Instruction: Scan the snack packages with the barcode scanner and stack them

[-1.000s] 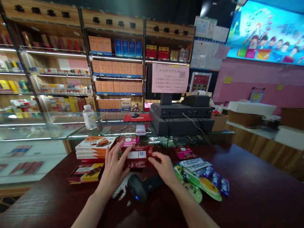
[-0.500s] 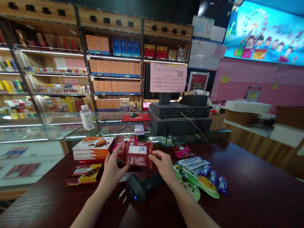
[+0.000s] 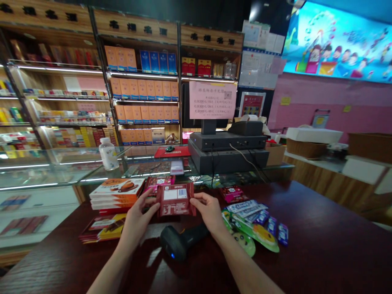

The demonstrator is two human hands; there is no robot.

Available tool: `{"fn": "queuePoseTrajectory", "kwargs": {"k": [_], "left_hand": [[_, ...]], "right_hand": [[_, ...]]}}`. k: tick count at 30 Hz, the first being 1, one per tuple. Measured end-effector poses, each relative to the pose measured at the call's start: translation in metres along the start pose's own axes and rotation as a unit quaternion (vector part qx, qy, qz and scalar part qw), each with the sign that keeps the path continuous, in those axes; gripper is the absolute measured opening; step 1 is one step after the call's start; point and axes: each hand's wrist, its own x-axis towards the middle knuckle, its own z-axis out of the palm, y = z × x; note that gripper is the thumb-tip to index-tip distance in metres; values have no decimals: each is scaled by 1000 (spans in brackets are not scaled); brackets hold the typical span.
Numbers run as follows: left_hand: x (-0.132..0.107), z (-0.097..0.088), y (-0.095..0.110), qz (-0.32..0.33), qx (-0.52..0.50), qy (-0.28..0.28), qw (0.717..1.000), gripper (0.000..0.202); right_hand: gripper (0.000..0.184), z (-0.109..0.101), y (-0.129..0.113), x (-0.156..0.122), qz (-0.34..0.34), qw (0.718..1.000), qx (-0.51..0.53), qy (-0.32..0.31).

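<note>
Between my hands is a dark red snack packet [image 3: 174, 207], its printed back with a white panel and barcode turned towards me. My right hand [image 3: 210, 212] pinches the packet's right edge between thumb and fingers. At its left edge, my left hand [image 3: 137, 218] closes with thumb and fingertips. Below the packet a black barcode scanner [image 3: 176, 243] lies on the dark table, a blue light showing at its head. Behind the packet are pink-and-red packets [image 3: 159, 180], partly hidden. To the left sit stacked white-and-orange Dove boxes [image 3: 118, 190] and flat chocolate packs [image 3: 102, 228].
Right of my hands lie a red packet [image 3: 232, 193], blue-and-white candy packs [image 3: 245, 208] and green blister packs [image 3: 260, 232]. Beyond the table are a glass counter with a bottle [image 3: 108, 155], a mouse [image 3: 170, 149] and a cash register [image 3: 226, 157].
The packet has tilted back a little and moved slightly left. My left hand's fingers have shifted to its left edge. The whole view has turned slightly.
</note>
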Motion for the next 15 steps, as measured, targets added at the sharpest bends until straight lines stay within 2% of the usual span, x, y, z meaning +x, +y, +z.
{"fn": "queuePoseTrajectory", "kwargs": {"k": [10,15], "left_hand": [[2,-2,-3,-38,-28,13,999,71],[6,-5,4,-25,-25,27,999,55]], "right_hand": [[23,-4,-6,0,-31,997,-67,-19],[19,-5,-13,2,-42,995,-89,-25]]}}
